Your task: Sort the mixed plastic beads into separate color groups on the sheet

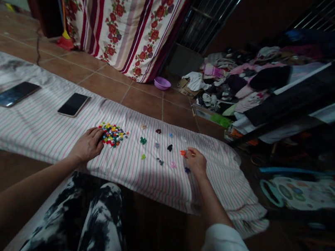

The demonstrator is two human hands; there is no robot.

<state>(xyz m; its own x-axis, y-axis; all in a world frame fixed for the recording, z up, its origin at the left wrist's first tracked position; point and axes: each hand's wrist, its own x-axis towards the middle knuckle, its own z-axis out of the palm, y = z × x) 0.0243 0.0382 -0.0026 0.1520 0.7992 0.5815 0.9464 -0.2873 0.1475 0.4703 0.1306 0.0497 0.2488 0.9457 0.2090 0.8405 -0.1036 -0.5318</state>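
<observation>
A heap of small multicoloured pieces [112,135] lies on the striped cloth. My left hand [88,144] rests at its left edge, fingers loosely bent and touching the pieces. Farther right, my right hand [196,161] has its fingertips pinched together beside a small orange cluster [183,153]; a bit of orange shows at the fingers. Between the hands sit small groups sorted by colour: dark green [143,140], grey [157,145], black [169,147], brown [158,131], blue [170,135], lime green [143,156] and pink [173,165]. A dark purple group [187,170] lies just below my right hand.
Two phones [73,105] lie left of the heap, the larger one [15,93] farther out. The striped cloth [43,132] covers a long low surface. Beyond it are a purple basin [162,83], a floral curtain [133,19], a broom [65,40] and piled clothes [244,74].
</observation>
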